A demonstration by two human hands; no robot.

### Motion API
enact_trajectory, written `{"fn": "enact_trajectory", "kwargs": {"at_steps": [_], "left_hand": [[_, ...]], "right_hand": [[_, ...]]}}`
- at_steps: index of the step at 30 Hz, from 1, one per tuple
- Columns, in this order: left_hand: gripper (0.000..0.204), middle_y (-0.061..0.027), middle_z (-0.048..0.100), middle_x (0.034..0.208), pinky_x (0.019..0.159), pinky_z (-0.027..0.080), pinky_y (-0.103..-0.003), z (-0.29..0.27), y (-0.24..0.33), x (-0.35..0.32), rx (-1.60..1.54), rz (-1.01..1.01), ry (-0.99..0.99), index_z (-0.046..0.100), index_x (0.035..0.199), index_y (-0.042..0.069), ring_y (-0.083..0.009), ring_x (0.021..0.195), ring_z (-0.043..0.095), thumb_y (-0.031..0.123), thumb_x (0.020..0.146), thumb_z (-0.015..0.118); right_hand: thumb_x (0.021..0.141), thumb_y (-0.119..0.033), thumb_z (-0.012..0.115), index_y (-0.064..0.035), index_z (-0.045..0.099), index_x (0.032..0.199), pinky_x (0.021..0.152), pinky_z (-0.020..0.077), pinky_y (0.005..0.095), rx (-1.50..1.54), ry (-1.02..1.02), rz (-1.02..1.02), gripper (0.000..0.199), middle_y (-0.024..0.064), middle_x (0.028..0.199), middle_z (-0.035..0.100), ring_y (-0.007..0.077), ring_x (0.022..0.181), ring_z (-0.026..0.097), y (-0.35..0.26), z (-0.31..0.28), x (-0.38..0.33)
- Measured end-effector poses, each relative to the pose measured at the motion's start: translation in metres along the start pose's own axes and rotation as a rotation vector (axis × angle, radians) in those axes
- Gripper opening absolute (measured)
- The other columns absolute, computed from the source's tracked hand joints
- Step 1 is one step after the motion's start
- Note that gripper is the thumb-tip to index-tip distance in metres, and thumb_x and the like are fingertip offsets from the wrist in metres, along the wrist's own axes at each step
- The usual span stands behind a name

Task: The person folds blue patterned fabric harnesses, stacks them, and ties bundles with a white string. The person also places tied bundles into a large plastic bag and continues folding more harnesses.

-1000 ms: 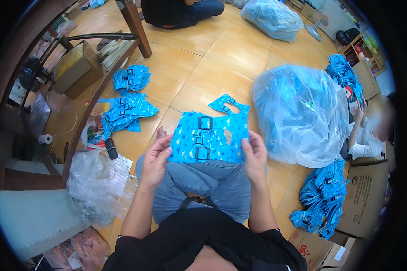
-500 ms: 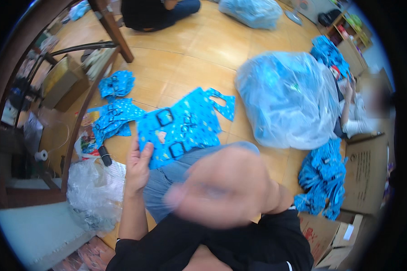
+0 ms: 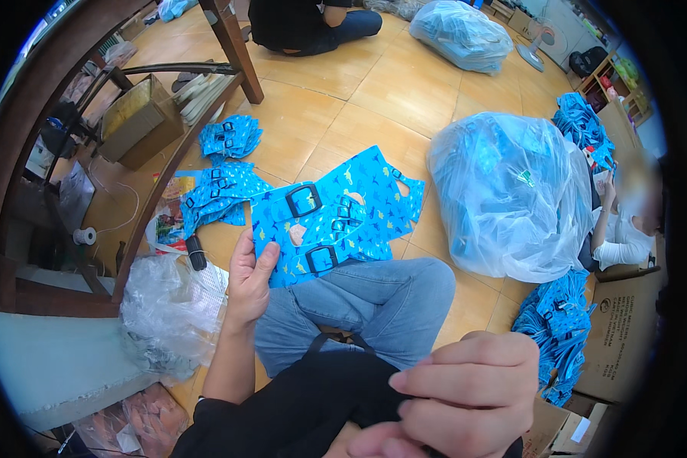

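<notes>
In my left hand (image 3: 253, 278) I grip a stack of flat blue printed pieces (image 3: 313, 217) by the near left edge. They carry small coloured figures, black square buckles and cut-out openings, and they lie above my knees. My right hand (image 3: 473, 385) is raised close at the lower right, apart from the stack. Its fingers are curled toward the thumb; whatever is between them, if anything, is hidden. More blue pieces with black buckles (image 3: 217, 187) lie on the floor beyond my left hand.
A large clear bag of blue pieces (image 3: 511, 198) stands at the right, near a seated person (image 3: 622, 237). A blue pile (image 3: 561, 328) lies beside a carton (image 3: 622, 328). Wooden furniture (image 3: 233, 49) and crumpled plastic (image 3: 168, 305) are at the left. Another person (image 3: 298, 27) sits at the back.
My right hand has moved from in front of my lap toward the lower right, nearer my chest. My left hand still holds the blue stack. The whole view has shifted slightly.
</notes>
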State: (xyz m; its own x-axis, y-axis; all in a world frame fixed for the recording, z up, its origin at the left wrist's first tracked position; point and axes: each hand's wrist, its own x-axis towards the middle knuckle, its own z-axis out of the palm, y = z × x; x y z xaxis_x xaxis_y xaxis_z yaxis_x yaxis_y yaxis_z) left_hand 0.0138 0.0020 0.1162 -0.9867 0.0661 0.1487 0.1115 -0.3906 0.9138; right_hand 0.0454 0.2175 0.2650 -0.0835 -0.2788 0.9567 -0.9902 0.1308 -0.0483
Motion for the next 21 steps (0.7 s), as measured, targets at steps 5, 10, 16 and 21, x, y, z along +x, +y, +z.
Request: {"fn": "enact_trajectory", "kwargs": {"at_steps": [5, 10, 16, 21], "left_hand": [[0.032, -0.0062, 0.06, 0.119, 0.091, 0.046, -0.027, 0.003, 0.001, 0.001, 0.007, 0.002, -0.001, 0.048, 0.129, 0.001, -0.0104, 0.104, 0.057, 0.011, 0.098, 0.052], [0.031, -0.0046, 0.06, 0.118, 0.091, 0.046, -0.026, 0.003, 0.004, 0.0, 0.026, 0.036, -0.01, 0.049, 0.127, 0.003, -0.0097, 0.104, 0.057, 0.011, 0.097, 0.053], [0.032, -0.0023, 0.06, 0.117, 0.09, 0.046, -0.026, 0.003, 0.001, 0.0, -0.01, 0.005, 0.0, 0.049, 0.128, 0.006, -0.0086, 0.102, 0.057, 0.009, 0.096, 0.054], [0.033, -0.0031, 0.06, 0.118, 0.091, 0.046, -0.026, 0.0, -0.001, 0.002, 0.023, 0.021, 0.016, 0.049, 0.129, 0.004, -0.009, 0.103, 0.057, 0.011, 0.097, 0.054]], "right_hand": [[0.055, -0.009, 0.07, -0.007, 0.055, 0.058, 0.04, 0.0346, 0.0235, 0.027, -0.039, 0.204, 0.015, 0.0033, 0.056, 0.048, 0.0136, 0.044, 0.045, -0.009, 0.006, 0.001], [0.054, -0.009, 0.07, -0.0096, 0.055, 0.057, 0.039, 0.0296, 0.0235, -0.008, 0.009, 0.124, 0.016, 0.0006, 0.055, 0.044, 0.0124, 0.043, 0.04, -0.006, 0.016, 0.009], [0.064, -0.014, 0.068, -0.0105, 0.057, 0.064, 0.044, 0.0333, 0.0231, -0.058, 0.218, 0.217, 0.011, 0.0016, 0.057, 0.041, 0.0145, 0.044, 0.037, -0.014, 0.023, 0.002], [0.086, -0.018, 0.063, -0.0095, 0.058, 0.086, 0.05, 0.0488, 0.0265, 0.41, -0.024, 0.24, 0.01, 0.0052, 0.075, 0.061, 0.0196, 0.064, 0.066, 0.004, -0.025, -0.005]]}}
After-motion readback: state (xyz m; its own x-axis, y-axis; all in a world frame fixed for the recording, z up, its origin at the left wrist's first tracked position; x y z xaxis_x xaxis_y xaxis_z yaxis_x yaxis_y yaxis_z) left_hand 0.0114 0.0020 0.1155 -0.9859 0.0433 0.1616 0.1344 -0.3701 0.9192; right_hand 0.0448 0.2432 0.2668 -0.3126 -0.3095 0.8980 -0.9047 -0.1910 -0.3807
